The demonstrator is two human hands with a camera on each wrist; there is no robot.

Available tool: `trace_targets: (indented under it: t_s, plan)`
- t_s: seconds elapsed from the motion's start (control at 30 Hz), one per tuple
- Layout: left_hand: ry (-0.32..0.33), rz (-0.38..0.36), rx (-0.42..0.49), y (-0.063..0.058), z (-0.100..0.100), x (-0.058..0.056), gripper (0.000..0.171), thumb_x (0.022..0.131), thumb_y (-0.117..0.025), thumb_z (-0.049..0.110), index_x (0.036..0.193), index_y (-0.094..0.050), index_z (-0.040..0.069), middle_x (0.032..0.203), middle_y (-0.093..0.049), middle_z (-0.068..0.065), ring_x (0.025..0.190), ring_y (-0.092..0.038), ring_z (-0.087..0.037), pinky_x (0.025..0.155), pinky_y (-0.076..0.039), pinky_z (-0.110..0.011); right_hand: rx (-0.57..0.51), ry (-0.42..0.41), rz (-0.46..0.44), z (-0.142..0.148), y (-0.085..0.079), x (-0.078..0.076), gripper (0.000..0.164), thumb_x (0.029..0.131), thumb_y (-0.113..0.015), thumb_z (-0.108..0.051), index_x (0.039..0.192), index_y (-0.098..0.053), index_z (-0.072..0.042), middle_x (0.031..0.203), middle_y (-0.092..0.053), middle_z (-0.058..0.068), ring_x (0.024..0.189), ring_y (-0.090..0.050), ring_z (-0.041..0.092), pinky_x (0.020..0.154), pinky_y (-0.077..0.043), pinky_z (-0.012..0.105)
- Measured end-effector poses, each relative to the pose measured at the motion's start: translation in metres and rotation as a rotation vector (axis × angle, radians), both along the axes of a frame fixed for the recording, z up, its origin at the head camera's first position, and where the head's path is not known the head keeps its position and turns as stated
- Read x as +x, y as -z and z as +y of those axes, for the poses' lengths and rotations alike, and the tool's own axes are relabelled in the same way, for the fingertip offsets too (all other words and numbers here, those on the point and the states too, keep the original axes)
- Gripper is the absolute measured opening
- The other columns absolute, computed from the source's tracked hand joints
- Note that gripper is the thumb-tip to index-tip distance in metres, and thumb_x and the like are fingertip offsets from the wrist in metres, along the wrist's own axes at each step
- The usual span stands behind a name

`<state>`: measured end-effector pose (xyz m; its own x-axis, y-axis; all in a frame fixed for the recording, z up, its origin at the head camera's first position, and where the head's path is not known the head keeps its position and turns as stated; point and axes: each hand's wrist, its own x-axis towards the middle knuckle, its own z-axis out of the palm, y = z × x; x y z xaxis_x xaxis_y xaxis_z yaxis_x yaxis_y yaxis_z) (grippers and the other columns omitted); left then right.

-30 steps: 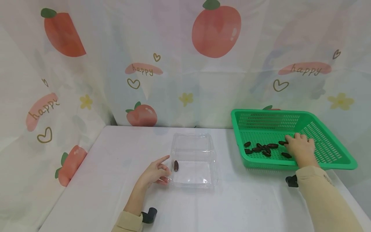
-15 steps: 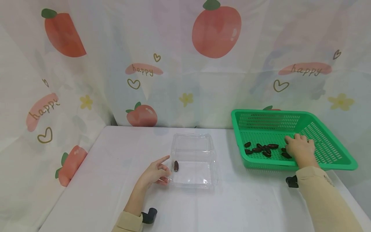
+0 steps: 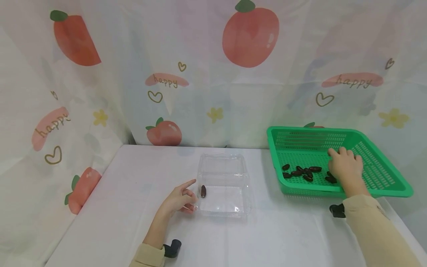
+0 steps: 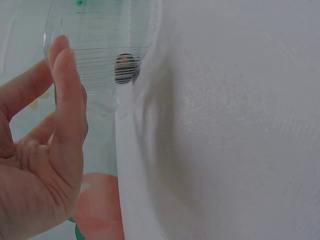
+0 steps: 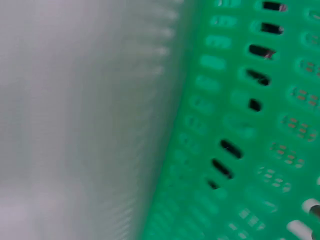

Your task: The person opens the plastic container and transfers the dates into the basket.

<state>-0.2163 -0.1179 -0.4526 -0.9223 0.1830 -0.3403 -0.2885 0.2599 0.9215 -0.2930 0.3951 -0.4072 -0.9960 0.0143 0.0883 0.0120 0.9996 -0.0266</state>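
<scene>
My left hand (image 3: 180, 199) is at the left side of a clear plastic clamshell box (image 3: 222, 198), index finger stretched forward. In the left wrist view, its fingers (image 4: 67, 100) stand almost straight against the box wall. One dark brown date (image 3: 203, 191) lies inside, along the left side. My right hand (image 3: 347, 167) reaches into a green basket (image 3: 383, 178), back of the hand up, with thumb and fingers spread; its fingertips are partly hidden. Just left of it are a couple of dates (image 3: 331, 179). More dates (image 3: 306, 172) lie in the basket's left half.
The box's raised clear lid (image 3: 221, 163) is behind its tray. Everything stands on a white-covered table (image 3: 260, 237). A printed curtain (image 3: 193, 100) hangs behind and to the left. The right wrist view shows the basket's slotted side (image 5: 240, 125) close up.
A date by my right hand has slid toward the near side, beside another one. The right hand has shifted slightly toward the back, its fingers a bit more spread. The left hand has stayed put.
</scene>
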Motion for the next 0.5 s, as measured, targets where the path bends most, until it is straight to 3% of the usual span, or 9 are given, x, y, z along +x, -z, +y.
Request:
trace_targets:
  t_s: [0.5]
  plan:
    - [0.006, 0.009, 0.01, 0.0, 0.001, 0.001, 0.07, 0.078, -0.055, -0.005, 0.142, -0.033, 0.012, 0.083, -0.056, -0.008, 0.053, -0.057, -0.014, 0.053, -0.056, -0.032, 0.012, -0.183, 0.252, -0.084, -0.032, 0.005, 0.04, 0.086, -0.058, -0.011, 0.123, -0.045, -0.007, 0.111, -0.041, 0.023, 0.099, -0.039, 0.041, 0.08, -0.033, 0.058]
